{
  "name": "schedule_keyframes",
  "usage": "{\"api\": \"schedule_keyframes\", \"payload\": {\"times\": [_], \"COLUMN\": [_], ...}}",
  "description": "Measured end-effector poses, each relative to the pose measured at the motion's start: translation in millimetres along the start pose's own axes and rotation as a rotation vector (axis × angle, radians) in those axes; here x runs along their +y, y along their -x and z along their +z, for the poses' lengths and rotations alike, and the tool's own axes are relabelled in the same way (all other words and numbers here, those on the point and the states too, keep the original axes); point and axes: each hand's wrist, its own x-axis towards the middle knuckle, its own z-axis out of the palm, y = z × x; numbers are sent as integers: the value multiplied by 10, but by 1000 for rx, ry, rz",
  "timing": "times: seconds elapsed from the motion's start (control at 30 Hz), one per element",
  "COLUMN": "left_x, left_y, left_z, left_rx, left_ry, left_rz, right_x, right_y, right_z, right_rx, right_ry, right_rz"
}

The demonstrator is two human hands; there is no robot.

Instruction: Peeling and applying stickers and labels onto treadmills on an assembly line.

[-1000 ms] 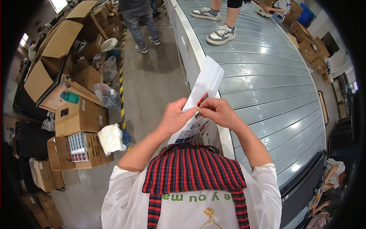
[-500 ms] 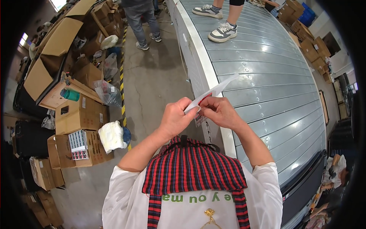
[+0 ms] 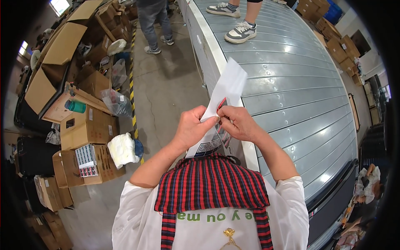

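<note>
Basically, open floor (image 3: 171, 79) L of metal deck's (image 3: 300, 108) white edge (image 3: 213, 41); 2 shoes (image 3: 241, 32) stand ahead. Paper sheet (image 3: 230, 79) by edge: L hand (image 3: 192, 127) pinches it, R hand's (image 3: 239, 123) fingers closed at its red/blk bit.

Your right hand (image 3: 241, 123) hid part of the sheet (image 3: 230, 83), whose small print you couldn't make out. The top edge cut off a standing person (image 3: 153, 23) and another's legs (image 3: 251, 13).

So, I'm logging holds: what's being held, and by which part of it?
White paper, held by the left grip around its middle. The right grip is close beside; whether it holds anything is unclear.
</note>
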Motion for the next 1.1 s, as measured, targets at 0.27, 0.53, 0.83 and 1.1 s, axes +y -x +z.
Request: {"api": "schedule_keyframes", "payload": {"times": [0.27, 0.53, 0.83, 1.1], "left_x": [-72, -6, -9, -5], "left_y": [0, 21, 11, 11], "left_z": [-25, -56, -87, -24], "left_rx": [-62, -87, -79, -9], "left_ry": [-52, 35, 54, -35], "left_rz": [-11, -75, -90, -15], "right_x": [90, 86, 68, 131], "right_y": [-20, 8, 37, 14], "right_z": [-97, -124, -102, -15], "right_rx": [-158, -246, -183, -83], "right_ry": [-37, -281, -464, -281], "right_rz": [-39, 89, 185, 91]}}
